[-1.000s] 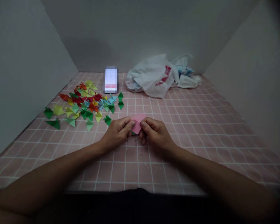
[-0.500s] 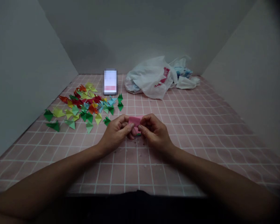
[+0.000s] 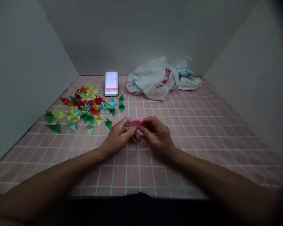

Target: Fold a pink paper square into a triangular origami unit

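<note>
A small folded piece of pink paper (image 3: 135, 123) is held up between my two hands over the middle of the table. My left hand (image 3: 121, 133) pinches its left part, thumb on the near face. On the other side my right hand (image 3: 157, 131) grips the right edge between thumb and fingers, which hide part of it. Below, partly covered by my fingers, more pink and a sliver of green paper show near the tabletop. To the left lies a spread of folded paper cranes (image 3: 90, 118) in green, yellow, red, orange and light blue.
A lit phone (image 3: 111, 83) with a blurred screen stands upright behind the cranes. White plastic bags (image 3: 151, 78) lie at the back, one with red print. A pink checked cloth (image 3: 202, 150) covers the table, and pale walls (image 3: 141, 37) enclose three sides.
The pink paper has tilted between my fingers, so its front face now looks narrower and more pointed. Both hands have shifted only slightly.
</note>
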A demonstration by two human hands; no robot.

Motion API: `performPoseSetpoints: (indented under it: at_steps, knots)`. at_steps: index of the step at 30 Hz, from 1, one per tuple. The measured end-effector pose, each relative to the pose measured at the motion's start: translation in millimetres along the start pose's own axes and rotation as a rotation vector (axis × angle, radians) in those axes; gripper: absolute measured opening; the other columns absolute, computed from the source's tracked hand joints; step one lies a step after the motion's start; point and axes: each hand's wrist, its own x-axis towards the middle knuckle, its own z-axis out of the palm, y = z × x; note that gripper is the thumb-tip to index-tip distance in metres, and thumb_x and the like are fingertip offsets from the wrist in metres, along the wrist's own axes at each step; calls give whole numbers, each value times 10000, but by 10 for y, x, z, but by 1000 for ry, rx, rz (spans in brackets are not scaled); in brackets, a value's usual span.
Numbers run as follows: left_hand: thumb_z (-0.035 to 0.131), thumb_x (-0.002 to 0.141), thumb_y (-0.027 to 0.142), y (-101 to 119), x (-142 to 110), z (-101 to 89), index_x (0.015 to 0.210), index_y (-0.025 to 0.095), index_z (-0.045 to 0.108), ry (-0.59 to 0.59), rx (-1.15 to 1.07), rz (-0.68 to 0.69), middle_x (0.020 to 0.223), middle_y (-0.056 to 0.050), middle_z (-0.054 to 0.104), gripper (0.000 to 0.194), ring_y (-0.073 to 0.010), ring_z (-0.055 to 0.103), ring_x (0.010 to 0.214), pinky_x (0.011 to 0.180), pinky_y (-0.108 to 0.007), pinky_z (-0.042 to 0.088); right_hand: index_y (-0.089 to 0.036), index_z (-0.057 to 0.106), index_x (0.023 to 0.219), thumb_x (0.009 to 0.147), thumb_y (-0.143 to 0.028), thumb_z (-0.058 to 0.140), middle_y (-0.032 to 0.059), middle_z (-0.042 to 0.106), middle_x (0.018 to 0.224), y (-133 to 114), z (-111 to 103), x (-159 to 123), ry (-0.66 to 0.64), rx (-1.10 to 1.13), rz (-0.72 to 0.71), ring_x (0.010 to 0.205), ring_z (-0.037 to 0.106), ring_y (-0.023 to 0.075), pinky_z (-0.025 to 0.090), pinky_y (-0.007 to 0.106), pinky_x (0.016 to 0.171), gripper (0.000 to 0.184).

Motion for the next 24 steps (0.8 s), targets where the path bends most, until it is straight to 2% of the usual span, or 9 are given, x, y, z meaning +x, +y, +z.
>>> performPoseSetpoints:
  at_steps: [5, 8, 10, 14, 19, 24]
  knots:
    - [636, 899, 371, -7, 3, -2, 966, 156, 523, -13, -28, -15, 685, -10, 699, 251, -132, 687, 572, 562, -233, 564, -206, 619, 933, 882, -191, 623, 10, 615, 827, 16, -4, 14, -46, -3, 13, 701, 568, 129, 450, 275, 611, 54]
    - [647, 894, 350, 0, 1, 5, 1002, 163, 504, -51, -75, -7, 717, -13, 703, 259, -135, 687, 602, 574, -237, 564, -200, 602, 865, 864, -235, 651, -15, 608, 718, 7, -4, 39, -54, 188, 192, 603, 553, 114, 434, 260, 551, 60]
    - [654, 891, 319, 16, -4, 11, 1099, 169, 482, -68, -99, 14, 769, -23, 713, 309, -145, 696, 670, 607, -245, 568, -198, 578, 816, 856, -268, 661, -35, 595, 636, -9, -9, 62, -36, 338, 327, 531, 530, 101, 417, 249, 519, 116]
    - [618, 919, 268, 40, 0, -15, 1324, 188, 422, -65, -67, 68, 877, -36, 708, 457, -135, 687, 704, 654, -249, 556, -187, 594, 820, 827, -279, 693, -36, 625, 606, -42, -23, 98, -4, 494, 452, 501, 521, 86, 387, 231, 515, 135]
    - [603, 922, 259, -11, 34, -98, 1209, 160, 574, -44, -47, 80, 909, -47, 695, 305, -122, 666, 701, 670, -248, 545, -172, 611, 801, 816, -272, 708, -36, 613, 590, -38, -14, 95, -14, 589, 500, 482, 508, 76, 373, 216, 494, 140]
    - [619, 899, 236, -39, 47, -115, 1183, 162, 612, -48, -113, 64, 917, -47, 710, 294, -123, 669, 728, 691, -251, 551, -175, 611, 790, 807, -277, 720, -37, 607, 603, -7, -9, 93, -36, 646, 538, 465, 493, 75, 378, 214, 461, 150]
